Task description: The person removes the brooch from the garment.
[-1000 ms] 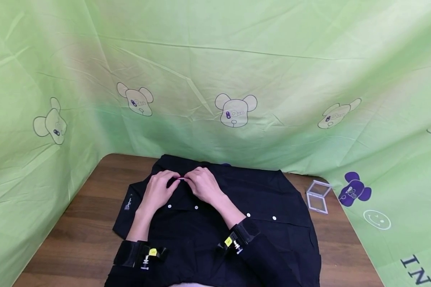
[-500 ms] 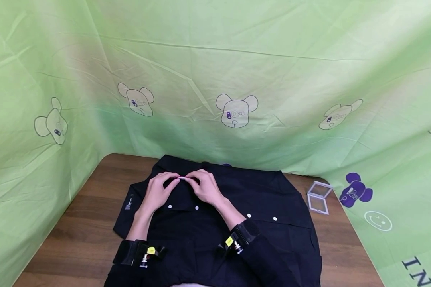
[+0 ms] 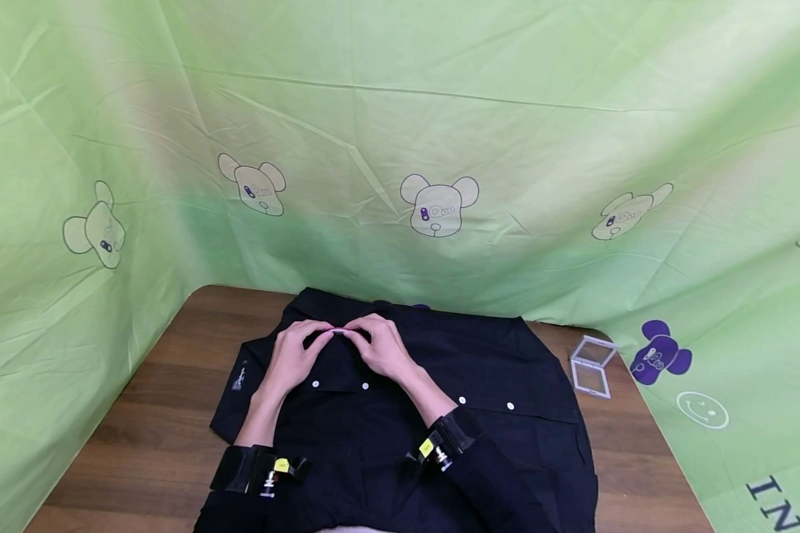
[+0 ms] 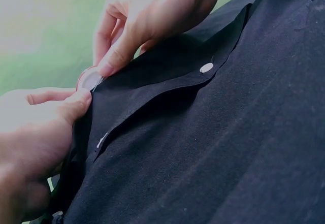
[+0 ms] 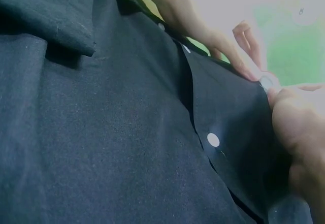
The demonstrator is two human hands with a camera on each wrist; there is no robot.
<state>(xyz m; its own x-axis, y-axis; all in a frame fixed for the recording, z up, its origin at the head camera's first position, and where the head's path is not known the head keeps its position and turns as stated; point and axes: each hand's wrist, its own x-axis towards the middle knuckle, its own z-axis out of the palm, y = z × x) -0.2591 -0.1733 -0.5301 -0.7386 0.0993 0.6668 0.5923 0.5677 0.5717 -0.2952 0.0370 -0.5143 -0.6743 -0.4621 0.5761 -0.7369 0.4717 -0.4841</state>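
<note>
The left hand [image 3: 295, 355] and the right hand [image 3: 381, 348] meet, each pinching the edge of a small disc [image 4: 87, 78] between thumb and finger. From the head, the disc is little more than a pale sliver with a pink edge between the fingertips; the left wrist view shows its round, pale face and red rim. Whether it is fastened to the shirt [image 3: 487, 355] under both hands cannot be told.

The left wrist view also shows the pocket flap [image 4: 152, 82], just on the wearer's side of the hands, its lower edge standing away from the cloth. A white button [image 5: 213, 140] near the right hand is plain in the right wrist view.

Only the head view shows the open clear case [image 3: 592, 366] on the table [image 3: 153, 392], well to the right of the right hand, and a pale label [image 3: 239, 375] left of the left hand.
</note>
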